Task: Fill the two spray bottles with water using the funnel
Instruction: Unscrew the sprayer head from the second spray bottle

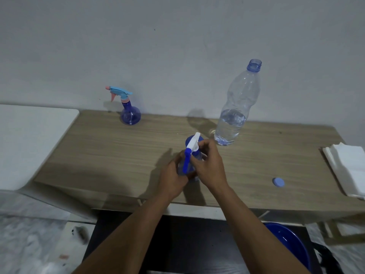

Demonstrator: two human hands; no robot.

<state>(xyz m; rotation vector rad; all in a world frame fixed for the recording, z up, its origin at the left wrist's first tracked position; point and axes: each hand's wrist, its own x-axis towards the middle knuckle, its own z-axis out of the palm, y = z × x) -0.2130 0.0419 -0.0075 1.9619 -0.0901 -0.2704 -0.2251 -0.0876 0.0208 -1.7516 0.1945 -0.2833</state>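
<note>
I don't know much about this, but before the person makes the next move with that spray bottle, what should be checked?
1. Near spray bottle held firmly: the left hand grips its body. Ok.
2. Sprayer head under control: the right hand pinches it. Ok. Whether it is tight or loose: cannot tell.
3. Water bottle ready: upright, uncapped, partly full. Ok.
4. Cap out of the way: lying on the table, apart from the hands. Ok.
5. Funnel at hand: none in view. Not ok.
6. Far spray bottle upright with its head on. Ok. Fill level: cannot tell.
</note>
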